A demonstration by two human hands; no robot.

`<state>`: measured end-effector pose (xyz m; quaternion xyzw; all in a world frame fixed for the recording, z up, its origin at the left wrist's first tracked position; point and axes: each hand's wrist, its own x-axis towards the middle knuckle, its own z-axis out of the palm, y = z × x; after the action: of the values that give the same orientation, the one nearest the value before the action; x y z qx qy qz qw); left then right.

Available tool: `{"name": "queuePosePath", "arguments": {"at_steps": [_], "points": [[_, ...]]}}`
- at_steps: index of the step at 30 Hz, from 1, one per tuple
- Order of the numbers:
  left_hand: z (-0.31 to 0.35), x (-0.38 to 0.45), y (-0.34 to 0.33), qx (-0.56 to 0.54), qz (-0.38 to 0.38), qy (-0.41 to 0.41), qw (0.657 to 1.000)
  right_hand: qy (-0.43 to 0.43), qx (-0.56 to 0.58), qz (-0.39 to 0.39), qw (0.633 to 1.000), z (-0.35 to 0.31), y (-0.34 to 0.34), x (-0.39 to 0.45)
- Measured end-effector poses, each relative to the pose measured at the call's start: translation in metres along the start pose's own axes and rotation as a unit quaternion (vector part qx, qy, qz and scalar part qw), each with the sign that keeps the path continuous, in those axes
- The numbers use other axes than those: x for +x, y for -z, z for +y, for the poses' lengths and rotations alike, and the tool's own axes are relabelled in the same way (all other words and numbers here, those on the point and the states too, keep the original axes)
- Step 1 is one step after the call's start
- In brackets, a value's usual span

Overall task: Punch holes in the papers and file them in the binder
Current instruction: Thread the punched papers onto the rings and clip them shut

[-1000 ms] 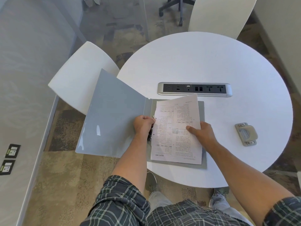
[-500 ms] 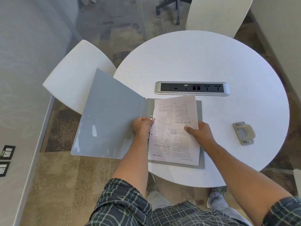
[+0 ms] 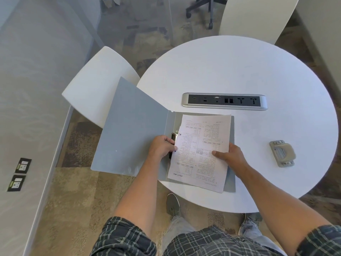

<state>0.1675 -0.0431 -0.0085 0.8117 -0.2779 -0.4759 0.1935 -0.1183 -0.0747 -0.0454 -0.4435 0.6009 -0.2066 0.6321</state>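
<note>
A grey binder (image 3: 132, 130) lies open at the round white table's near left edge, its front cover hanging out past the rim. Printed papers (image 3: 203, 145) rest on the binder's right half, their left edge lifted by the ring mechanism (image 3: 175, 134). My left hand (image 3: 162, 148) grips that left edge of the papers at the rings. My right hand (image 3: 230, 156) holds the papers' right edge, thumb pressed on the top sheet. A beige hole punch (image 3: 282, 153) sits on the table to the right, apart from both hands.
A silver power and socket strip (image 3: 224, 101) is set into the white table (image 3: 239, 67) just beyond the binder. A white chair (image 3: 96, 85) stands at the left under the binder cover, another white chair (image 3: 254, 17) at the far side.
The papers' left edge has shifted slightly at the rings, and the upper ring now shows beside it. Both hands keep their grip. My head view has drifted a little.
</note>
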Motion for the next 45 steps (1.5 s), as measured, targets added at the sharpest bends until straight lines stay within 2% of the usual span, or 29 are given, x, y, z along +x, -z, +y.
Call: {"name": "queuePosePath", "arguments": {"at_steps": [10, 17, 24, 30, 38, 42, 45], "points": [[0.002, -0.006, -0.012, 0.046, -0.009, -0.025, 0.999, -0.037, 0.044, 0.015, 0.998, 0.0, 0.002, 0.004], [-0.002, -0.006, -0.001, 0.076, -0.054, -0.016, 0.996, -0.03, 0.069, 0.006, 0.997, 0.003, 0.003, 0.005], [-0.001, -0.013, -0.002, 0.097, -0.02, -0.038, 0.994, -0.027, 0.087, -0.015, 0.996, 0.005, 0.006, 0.004], [0.002, -0.021, -0.007, 0.224, 0.03, -0.096, 0.969, -0.015, 0.097, -0.022, 0.995, 0.001, 0.008, 0.0], [0.008, -0.03, -0.018, 0.321, 0.025, -0.124, 0.939, -0.032, 0.081, 0.009, 0.996, -0.001, 0.006, 0.0], [0.003, -0.03, -0.026, 0.326, 0.042, -0.126, 0.936, -0.03, 0.057, 0.065, 0.996, -0.003, 0.003, -0.002], [-0.001, -0.028, -0.028, 0.329, 0.041, -0.134, 0.934, -0.023, -0.002, 0.113, 0.993, -0.003, 0.001, -0.002]]}}
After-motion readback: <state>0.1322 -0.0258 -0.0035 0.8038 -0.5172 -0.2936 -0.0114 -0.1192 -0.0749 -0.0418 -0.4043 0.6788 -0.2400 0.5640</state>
